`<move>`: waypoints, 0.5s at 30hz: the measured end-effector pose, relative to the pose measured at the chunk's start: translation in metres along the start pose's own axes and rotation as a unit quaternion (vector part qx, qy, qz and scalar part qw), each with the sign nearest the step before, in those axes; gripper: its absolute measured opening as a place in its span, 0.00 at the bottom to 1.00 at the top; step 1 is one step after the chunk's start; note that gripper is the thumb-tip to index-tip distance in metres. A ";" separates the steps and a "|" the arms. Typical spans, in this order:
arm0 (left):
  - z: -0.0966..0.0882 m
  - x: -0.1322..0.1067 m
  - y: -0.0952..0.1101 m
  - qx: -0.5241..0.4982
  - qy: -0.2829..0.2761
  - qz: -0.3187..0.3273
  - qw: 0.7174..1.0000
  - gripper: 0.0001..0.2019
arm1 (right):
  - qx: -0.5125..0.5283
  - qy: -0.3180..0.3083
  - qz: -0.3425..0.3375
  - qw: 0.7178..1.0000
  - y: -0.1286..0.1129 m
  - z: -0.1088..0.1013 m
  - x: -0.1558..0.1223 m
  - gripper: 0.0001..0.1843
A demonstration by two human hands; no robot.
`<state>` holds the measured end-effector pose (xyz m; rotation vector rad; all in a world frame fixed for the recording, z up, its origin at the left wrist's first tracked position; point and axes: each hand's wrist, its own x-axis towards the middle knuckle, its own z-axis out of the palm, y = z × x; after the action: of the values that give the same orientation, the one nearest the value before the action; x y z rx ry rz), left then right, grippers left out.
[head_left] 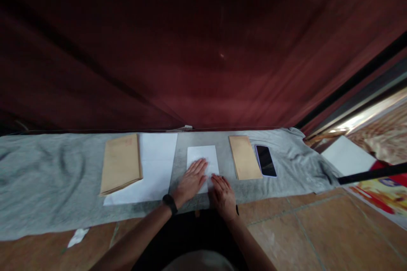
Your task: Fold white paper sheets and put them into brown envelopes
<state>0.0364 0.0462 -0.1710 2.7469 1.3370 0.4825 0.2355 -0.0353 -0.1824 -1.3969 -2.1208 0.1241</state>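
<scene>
A white sheet of paper [202, 151], which looks folded, lies on the grey cloth in front of me. My left hand [192, 180] rests flat on it, fingers stretched out and pointing up and to the right. At the sheet's lower right edge, my right hand [223, 197] lies with its fingers extended and slightly bent, fingertips touching the paper. Part of the sheet's lower half is hidden under my hands. To the left are larger white sheets [159, 165], partly covered by a stack of brown envelopes [121, 161]. On the right lie more brown envelopes [244, 159].
A phone [266, 161] with a dark screen lies right of the envelopes. The grey cloth [47, 178] runs along a dark red curtain-like surface [203, 72]. A crumpled white scrap [78, 237] is on the tiled floor [311, 228]. A printed package [381, 194] is at far right.
</scene>
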 end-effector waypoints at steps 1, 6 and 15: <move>-0.001 -0.013 0.005 -0.001 -0.006 0.014 1.000 0.27 | 0.006 -0.008 -0.003 1.000 0.002 -0.001 0.003 0.26; -0.010 -0.046 0.014 0.009 -0.013 0.022 1.000 0.28 | -0.022 -0.089 -0.033 0.995 0.011 -0.002 0.030 0.27; -0.011 -0.044 0.016 0.042 -0.016 0.002 0.999 0.28 | -0.116 -0.087 0.005 0.989 0.034 0.013 0.066 0.29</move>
<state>0.0204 0.0012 -0.1690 2.8121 1.3747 0.3909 0.2383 0.0402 -0.1779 -1.5813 -2.3313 0.0018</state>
